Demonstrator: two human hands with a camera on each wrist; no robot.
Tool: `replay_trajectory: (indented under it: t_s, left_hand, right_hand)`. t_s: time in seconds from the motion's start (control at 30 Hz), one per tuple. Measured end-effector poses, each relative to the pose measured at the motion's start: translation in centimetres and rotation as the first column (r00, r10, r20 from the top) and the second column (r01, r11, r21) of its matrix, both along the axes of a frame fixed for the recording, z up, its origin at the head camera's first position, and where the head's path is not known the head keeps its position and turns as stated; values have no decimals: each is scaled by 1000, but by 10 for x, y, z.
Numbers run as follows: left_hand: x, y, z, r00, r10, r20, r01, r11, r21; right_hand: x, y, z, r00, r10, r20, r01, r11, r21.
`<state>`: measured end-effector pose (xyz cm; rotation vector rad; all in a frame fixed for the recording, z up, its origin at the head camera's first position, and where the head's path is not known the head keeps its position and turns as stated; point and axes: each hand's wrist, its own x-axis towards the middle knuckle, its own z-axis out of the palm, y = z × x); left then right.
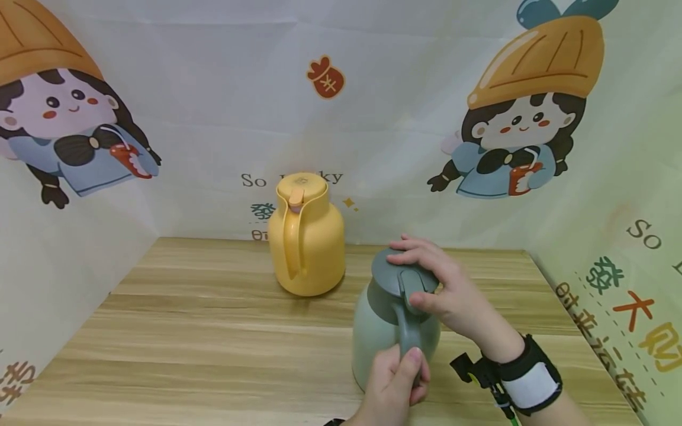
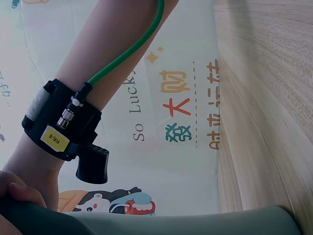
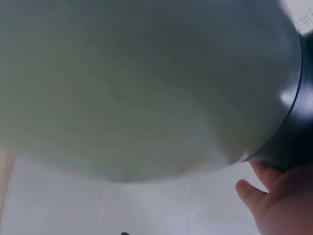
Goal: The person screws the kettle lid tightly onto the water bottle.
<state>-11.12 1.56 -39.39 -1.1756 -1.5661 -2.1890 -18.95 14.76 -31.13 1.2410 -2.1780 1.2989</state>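
A pale green vacuum jug with a grey-green collar stands on the table, its handle facing me. My left hand grips the lower part of that handle, thumb along the near side. Over the jug's round lid lies my right hand, fingers across the top and far edge, thumb by the lever; together they hold the lid. The right wrist view is mostly filled by the jug's body, with the right fingertips at its dark collar.
A yellow vacuum jug stands farther back on the left, lid on, handle toward me. The wood-grain table ends at printed cloth walls behind and on both sides. A strap with a small camera is around the right wrist.
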Motion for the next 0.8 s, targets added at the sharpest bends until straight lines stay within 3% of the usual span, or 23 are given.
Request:
replay_trajectory:
  t_s: [0.4, 0.8]
  left_hand:
    - [0, 1, 1, 1000, 7, -26, -7, 1000, 3]
    - [2, -1, 7, 996, 43, -77, -43, 999, 8]
  right_hand:
    - [6, -6, -6, 991, -115, -61, 112, 992, -55]
    - [10, -11, -8, 982, -174, -66, 168, 981, -95]
